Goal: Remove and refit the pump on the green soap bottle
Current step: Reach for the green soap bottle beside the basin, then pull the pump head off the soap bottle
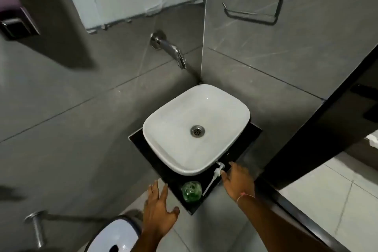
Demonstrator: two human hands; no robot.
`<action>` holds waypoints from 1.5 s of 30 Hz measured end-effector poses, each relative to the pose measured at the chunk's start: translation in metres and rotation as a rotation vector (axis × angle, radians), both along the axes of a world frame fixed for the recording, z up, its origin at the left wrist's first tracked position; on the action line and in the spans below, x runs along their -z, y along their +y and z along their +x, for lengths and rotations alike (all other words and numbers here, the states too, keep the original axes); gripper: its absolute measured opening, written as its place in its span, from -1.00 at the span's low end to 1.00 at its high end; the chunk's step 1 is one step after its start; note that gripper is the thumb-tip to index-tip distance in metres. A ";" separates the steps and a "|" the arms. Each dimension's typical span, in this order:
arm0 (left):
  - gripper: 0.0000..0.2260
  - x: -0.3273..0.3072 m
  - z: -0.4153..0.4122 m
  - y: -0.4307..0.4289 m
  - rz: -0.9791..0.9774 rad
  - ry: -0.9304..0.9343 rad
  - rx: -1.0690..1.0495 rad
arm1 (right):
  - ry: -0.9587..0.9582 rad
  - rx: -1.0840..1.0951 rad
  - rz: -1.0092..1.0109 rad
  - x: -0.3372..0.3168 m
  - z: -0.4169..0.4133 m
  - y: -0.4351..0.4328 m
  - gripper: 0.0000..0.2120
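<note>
The green soap bottle (191, 191) stands upright on the black counter (241, 149), just in front of the white basin, and its neck has no pump in it. The white pump (214, 176) lies on the counter to the bottle's right, head toward the basin and dip tube pointing at me. My right hand (238, 182) is spread beside the pump, with one fingertip close to the pump's collar and no grip around it. My left hand (159, 208) hovers left of the bottle at the counter's near corner, fingers apart and holding nothing.
A white basin (163, 135) fills most of the small counter, under a chrome wall tap (169, 49). A white-lidded bin (114, 237) stands on the floor at the lower left. A dark door frame (319, 129) runs along the right. A towel ring (255, 14) hangs on the right wall.
</note>
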State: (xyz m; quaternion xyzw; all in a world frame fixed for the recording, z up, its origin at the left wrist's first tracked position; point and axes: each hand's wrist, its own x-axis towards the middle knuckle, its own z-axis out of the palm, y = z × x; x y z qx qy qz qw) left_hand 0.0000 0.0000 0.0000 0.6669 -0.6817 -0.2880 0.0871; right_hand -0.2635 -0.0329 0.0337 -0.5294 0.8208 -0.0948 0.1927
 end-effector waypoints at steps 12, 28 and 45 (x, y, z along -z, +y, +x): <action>-0.20 0.038 -0.039 -0.017 0.086 0.284 -0.104 | -0.330 0.433 0.271 0.042 0.012 -0.051 -0.39; -0.34 0.052 -0.030 -0.025 0.011 0.283 -0.028 | -0.671 0.708 0.152 0.048 0.009 -0.049 -0.58; -0.37 0.056 -0.025 -0.031 -0.054 0.197 0.027 | -0.564 0.094 -0.741 -0.019 0.077 0.035 -0.71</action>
